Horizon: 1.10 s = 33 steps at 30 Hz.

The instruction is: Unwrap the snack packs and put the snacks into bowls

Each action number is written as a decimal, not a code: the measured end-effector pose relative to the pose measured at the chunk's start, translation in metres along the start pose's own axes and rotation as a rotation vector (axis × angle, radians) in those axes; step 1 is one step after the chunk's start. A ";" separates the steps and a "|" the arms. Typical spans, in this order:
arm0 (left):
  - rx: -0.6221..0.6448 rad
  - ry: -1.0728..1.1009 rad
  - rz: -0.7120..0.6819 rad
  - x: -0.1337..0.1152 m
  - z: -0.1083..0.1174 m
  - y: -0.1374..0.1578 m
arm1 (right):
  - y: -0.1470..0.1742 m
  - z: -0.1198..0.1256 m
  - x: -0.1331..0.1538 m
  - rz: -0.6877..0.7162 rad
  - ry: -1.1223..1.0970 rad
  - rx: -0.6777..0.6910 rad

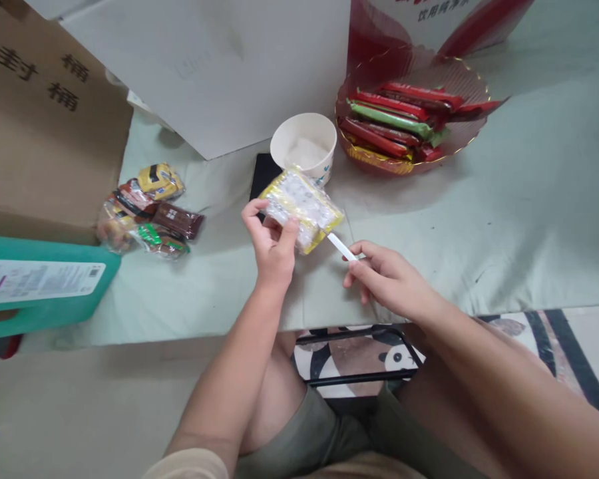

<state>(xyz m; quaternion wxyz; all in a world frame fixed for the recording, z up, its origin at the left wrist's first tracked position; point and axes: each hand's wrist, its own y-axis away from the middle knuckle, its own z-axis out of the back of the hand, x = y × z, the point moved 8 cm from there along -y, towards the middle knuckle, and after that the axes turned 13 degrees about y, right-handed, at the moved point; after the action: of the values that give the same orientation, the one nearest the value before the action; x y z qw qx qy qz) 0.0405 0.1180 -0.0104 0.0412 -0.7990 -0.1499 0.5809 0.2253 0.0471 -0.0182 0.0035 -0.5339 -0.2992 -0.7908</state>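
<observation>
My left hand (273, 247) grips a clear plastic snack packet (302, 207) with yellow edges, thumb on its near face. My right hand (389, 276) pinches a slim white flat-handled tool (341, 246) between thumb and fingers. The tool's far end meets the packet's lower right edge; whether it goes inside cannot be made out. Just behind the packet stands a white paper bowl (324, 159) with something pale in it. A dark flat object (264, 174) lies partly under the packet and beside the bowl.
Several wrapped snacks (152, 209) lie left of my hands. A clear gold-rimmed bowl (462, 150) of red and green packets stands at the back right. White (219, 73), brown (44, 146) and red-and-white cartons (439, 26) border the cloth-covered table (539, 219); a teal container (94, 266) sits at left.
</observation>
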 end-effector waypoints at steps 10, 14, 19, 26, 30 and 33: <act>0.061 -0.068 0.074 0.005 -0.019 0.019 | 0.011 0.096 -0.011 0.083 0.789 -0.760; 0.192 -0.174 0.101 0.008 -0.039 0.037 | 0.013 0.104 -0.015 0.117 0.870 -0.908; 0.096 -0.519 0.042 -0.004 -0.012 0.029 | 0.016 0.090 0.003 0.318 0.758 -0.942; 0.273 -0.650 -0.171 -0.015 -0.017 0.013 | -0.003 0.046 0.020 0.542 0.643 -0.646; 0.111 -0.483 0.054 -0.003 -0.011 0.004 | -0.013 0.031 0.020 0.550 0.623 -0.520; -0.025 -0.296 0.230 0.004 -0.001 0.002 | -0.014 0.031 0.019 0.513 0.616 -0.513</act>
<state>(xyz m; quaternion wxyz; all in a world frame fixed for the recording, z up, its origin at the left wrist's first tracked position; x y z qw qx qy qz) 0.0432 0.1172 -0.0143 -0.0578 -0.7171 -0.0691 0.6911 0.2386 0.0789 -0.0009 0.1554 -0.3149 0.0621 -0.9343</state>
